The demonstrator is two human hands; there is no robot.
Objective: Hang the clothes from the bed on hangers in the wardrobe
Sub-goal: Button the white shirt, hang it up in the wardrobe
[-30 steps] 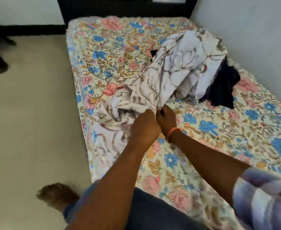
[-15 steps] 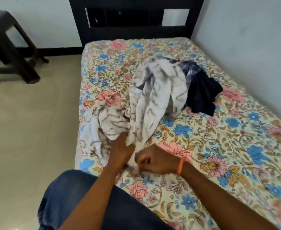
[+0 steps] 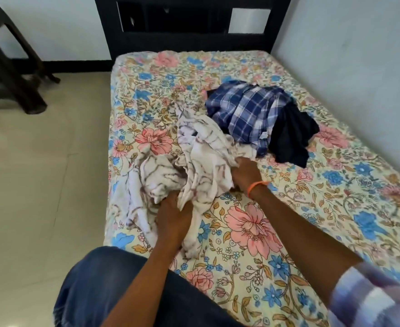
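A white patterned garment [image 3: 201, 161] is gripped at its near edge by the left hand [image 3: 173, 212] and at its right side by the right hand [image 3: 245, 174]. It is spread crumpled on the bed [image 3: 300, 208], just beside a blue plaid shirt [image 3: 248, 112] and a dark garment [image 3: 293, 135].

Bare forearms; an orange wristband [image 3: 256, 186] on the right wrist, a pale checked sleeve [image 3: 371, 296], blue jeans [image 3: 104, 286].

White garment with brown marbled print [image 3: 201, 166], crumpled in a loose heap on the near left part of the bed [image 3: 335, 208], one edge trailing over the bed's left side. Blue-and-white plaid shirt [image 3: 246, 109] bunched up just behind it, touching. Dark navy garment [image 3: 293, 135] crumpled against the plaid shirt's right side.
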